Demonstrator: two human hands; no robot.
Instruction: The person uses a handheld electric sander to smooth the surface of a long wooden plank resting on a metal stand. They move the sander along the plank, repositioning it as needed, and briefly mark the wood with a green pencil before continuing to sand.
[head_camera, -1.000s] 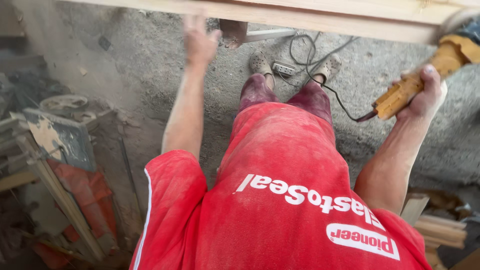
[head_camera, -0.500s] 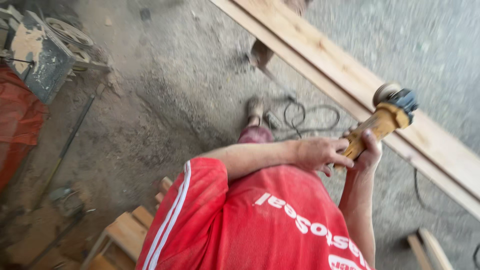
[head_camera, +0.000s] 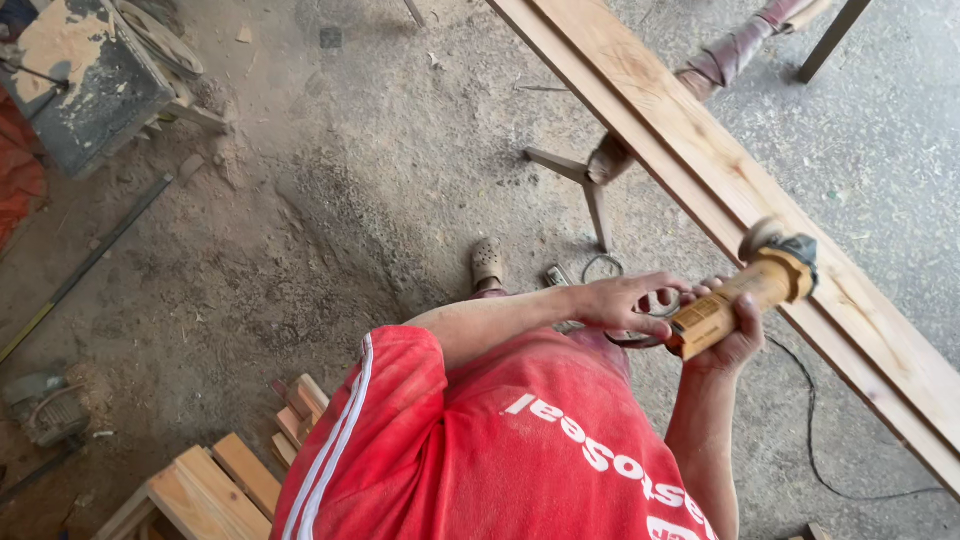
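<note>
Gripped the yellow cylindrical angle grinder (head_camera: 745, 298) in both clenched hands, right hand (head_camera: 735, 335) underneath, left hand (head_camera: 625, 303) at its rear, above the long pale wooden plank's (head_camera: 700, 150) near edge; best kept flat, cord clear.

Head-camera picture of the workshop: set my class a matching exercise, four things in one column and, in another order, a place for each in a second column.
Things:
1. yellow power tool
2. long wooden plank
3. short wood offcuts
4. grey machine

Places:
A. top left corner
B. gripped in the right hand, with the left hand at its rear end
C. on the floor at lower left
D. running slantwise from the top to the right edge

Pairs: 1-B, 2-D, 3-C, 4-A
</note>
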